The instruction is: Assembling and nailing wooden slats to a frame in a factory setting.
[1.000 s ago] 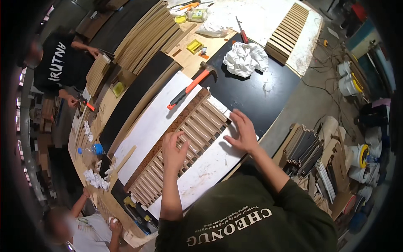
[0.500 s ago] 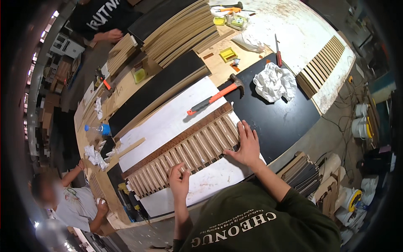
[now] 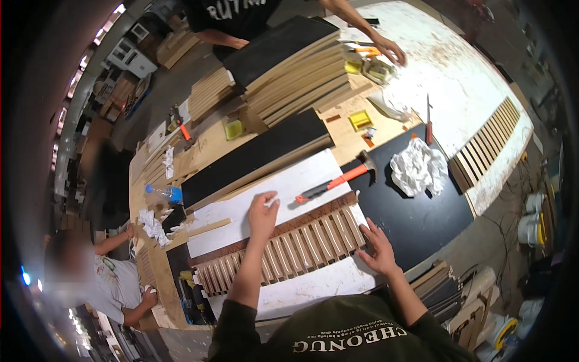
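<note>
Head view shows the left hand [image 3: 263, 212] resting flat, fingers spread, across the slatted wooden panel [image 3: 283, 250]; the right hand [image 3: 379, 250] presses open-fingered beside its end.

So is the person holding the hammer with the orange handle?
No, the orange-handled hammer lies alone on the white board, while the left hand and right hand rest on the slatted wooden panel.

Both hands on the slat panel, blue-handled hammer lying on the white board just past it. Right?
Not quite: the hammer has an orange handle, not blue, as the head view shows. The rest holds: left hand and right hand rest on the slat panel, and the hammer lies on the white board beyond it.
</note>
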`<move>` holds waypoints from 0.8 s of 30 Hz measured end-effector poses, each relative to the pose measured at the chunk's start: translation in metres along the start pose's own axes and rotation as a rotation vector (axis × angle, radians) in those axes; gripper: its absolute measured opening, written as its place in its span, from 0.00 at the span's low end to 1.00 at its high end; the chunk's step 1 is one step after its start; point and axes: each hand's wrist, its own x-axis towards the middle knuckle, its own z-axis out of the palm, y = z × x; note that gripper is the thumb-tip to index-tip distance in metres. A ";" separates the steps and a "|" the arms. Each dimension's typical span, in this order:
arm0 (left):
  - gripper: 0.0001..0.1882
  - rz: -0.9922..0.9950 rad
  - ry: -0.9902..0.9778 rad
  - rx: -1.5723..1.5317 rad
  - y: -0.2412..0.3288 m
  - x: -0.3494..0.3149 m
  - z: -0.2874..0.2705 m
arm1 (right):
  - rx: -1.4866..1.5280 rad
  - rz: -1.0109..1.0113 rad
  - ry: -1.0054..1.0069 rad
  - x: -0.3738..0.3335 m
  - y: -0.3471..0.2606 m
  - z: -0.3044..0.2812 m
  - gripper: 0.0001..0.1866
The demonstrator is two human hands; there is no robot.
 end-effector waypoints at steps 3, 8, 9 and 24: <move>0.21 0.238 0.153 0.417 -0.012 0.043 -0.027 | 0.029 -0.030 0.017 0.002 0.000 0.006 0.36; 0.31 0.070 0.060 1.051 -0.063 0.112 -0.021 | 0.041 -0.041 0.069 -0.002 0.013 0.010 0.37; 0.29 -0.046 -0.073 1.117 -0.057 0.115 -0.015 | 0.045 -0.067 0.046 -0.003 0.014 0.011 0.37; 0.08 0.248 -0.077 1.004 0.020 0.091 -0.133 | 0.139 -0.070 0.110 0.005 0.001 0.001 0.33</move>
